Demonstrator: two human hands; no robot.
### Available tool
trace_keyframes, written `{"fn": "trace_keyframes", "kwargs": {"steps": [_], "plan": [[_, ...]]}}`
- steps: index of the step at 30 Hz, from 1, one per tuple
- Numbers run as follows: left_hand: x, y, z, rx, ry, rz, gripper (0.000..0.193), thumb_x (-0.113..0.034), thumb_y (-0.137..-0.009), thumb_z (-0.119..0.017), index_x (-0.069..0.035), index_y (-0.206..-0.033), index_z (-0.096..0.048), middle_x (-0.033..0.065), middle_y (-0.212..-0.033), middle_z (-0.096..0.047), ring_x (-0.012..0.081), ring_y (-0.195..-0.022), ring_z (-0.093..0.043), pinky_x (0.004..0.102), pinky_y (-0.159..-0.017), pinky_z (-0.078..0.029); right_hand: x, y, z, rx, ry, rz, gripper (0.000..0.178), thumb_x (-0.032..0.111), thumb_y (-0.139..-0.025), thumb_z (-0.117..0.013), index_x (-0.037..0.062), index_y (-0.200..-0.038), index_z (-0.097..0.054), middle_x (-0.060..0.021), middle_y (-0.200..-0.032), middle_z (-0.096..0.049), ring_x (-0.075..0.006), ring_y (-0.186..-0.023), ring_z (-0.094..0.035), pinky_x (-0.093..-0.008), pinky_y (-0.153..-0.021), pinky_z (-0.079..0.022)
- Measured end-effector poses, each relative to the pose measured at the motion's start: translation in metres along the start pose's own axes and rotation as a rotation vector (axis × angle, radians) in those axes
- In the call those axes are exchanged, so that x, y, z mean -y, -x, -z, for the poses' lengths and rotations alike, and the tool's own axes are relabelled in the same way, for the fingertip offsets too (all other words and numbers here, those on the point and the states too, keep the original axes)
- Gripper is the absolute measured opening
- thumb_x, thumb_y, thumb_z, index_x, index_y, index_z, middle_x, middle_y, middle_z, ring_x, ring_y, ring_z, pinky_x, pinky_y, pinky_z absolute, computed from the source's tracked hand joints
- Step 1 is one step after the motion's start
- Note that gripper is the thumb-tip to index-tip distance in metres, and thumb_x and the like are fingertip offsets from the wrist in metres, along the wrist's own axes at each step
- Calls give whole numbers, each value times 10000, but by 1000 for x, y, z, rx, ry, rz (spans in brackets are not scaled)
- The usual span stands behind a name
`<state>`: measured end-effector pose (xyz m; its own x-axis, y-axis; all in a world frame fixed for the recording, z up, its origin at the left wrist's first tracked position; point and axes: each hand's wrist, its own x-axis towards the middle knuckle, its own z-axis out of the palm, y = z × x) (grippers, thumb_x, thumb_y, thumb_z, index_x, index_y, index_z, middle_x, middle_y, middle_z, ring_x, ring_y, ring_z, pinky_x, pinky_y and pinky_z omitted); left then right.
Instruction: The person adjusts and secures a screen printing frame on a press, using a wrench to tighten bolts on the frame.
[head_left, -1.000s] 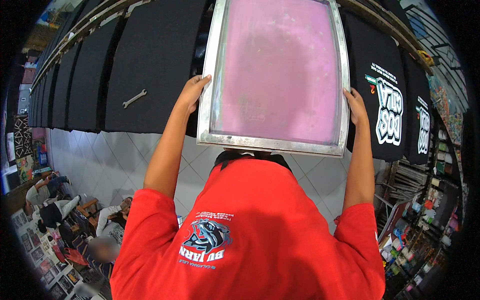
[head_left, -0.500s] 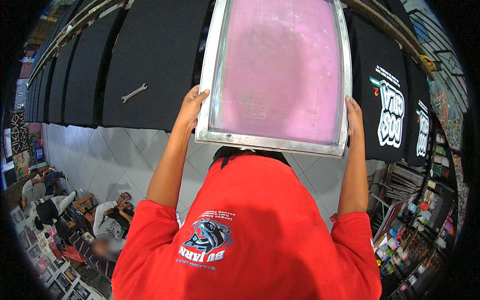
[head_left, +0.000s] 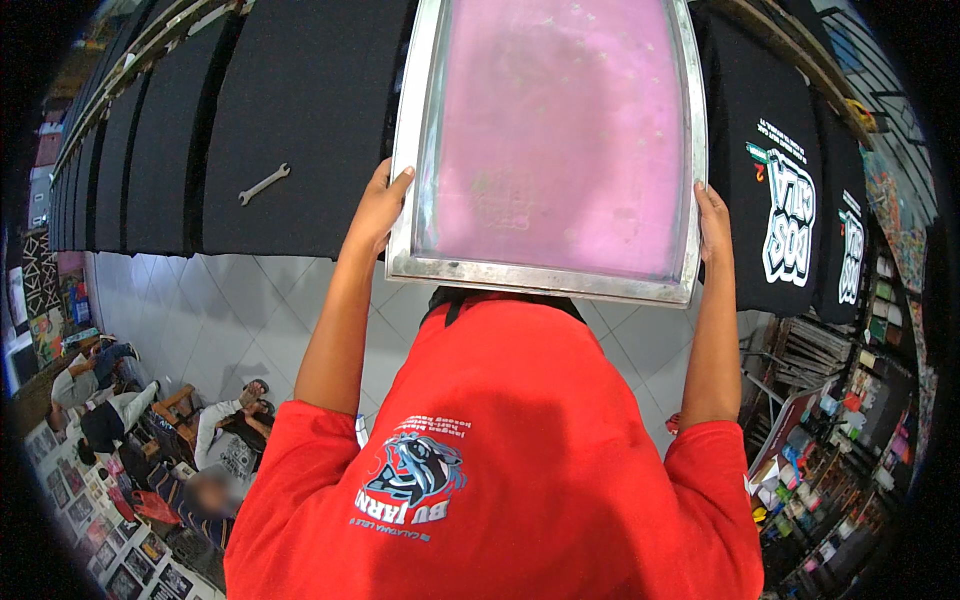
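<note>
A silk-screen printing frame with a metal rim and pink mesh is held in front of me, above the row of boards. Its upper end runs out of view. My left hand grips the left rim, thumb on top and the other fingers mostly hidden beneath. On the opposite rim my right hand is closed the same way. To the left of the frame an open-ended wrench lies on a board covered in black cloth.
More black-covered boards line up leftward. At right, black shirts bear white printed lettering. A wooden rail runs behind the boards. Tiled floor shows below. People sit at lower left, one in a grey shirt. Shelves of small containers stand at lower right.
The view has shifted slightly, and the near edge of the screen frame sits a little higher and farther from me. Both hands keep their hold on its sides.
</note>
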<state>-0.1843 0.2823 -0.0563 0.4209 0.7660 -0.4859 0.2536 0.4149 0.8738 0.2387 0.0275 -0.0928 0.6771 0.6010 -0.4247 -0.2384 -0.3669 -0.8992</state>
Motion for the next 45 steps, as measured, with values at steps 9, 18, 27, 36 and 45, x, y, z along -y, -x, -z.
{"fn": "trace_keyframes", "kwargs": {"steps": [9,18,27,36,45], "plan": [[5,-1,-1,12,112,3,417,-216,-901,-542,47,-1211,-448,153,-1050,-581,177,-944,-561,311,-826,-448,3,0,1,-11,27,19,388,318,-913,-552,3,-1136,-594,-68,-1010,-640,-129,-905,-584,-260,-821,-435],[8,-2,-1,7,134,6,425,-207,-904,-538,56,-1218,-427,174,-1038,-581,190,-931,-580,315,-803,-471,-1,-7,9,8,19,-33,426,319,-909,-556,-21,-1165,-568,-103,-1075,-622,-168,-979,-577,-281,-871,-422],[1,1,-2,19,170,29,421,-211,-912,-527,49,-1225,-421,180,-1046,-581,194,-949,-581,314,-809,-471,7,-1,2,-18,41,-25,425,312,-915,-542,-24,-1175,-559,-107,-1094,-614,-168,-979,-579,-275,-875,-426],[3,0,-1,35,167,29,424,-220,-915,-522,43,-1229,-412,190,-1046,-584,202,-935,-598,322,-796,-485,8,1,0,-26,9,-27,402,300,-915,-544,-20,-1158,-569,-98,-1056,-628,-156,-934,-590,-267,-845,-438],[3,0,1,51,174,8,438,-219,-918,-524,45,-1246,-403,202,-1078,-582,206,-948,-601,308,-810,-479,12,5,-6,-40,-18,-35,397,310,-909,-553,-11,-1141,-578,-95,-1038,-631,-151,-918,-593,-262,-831,-446]]}}
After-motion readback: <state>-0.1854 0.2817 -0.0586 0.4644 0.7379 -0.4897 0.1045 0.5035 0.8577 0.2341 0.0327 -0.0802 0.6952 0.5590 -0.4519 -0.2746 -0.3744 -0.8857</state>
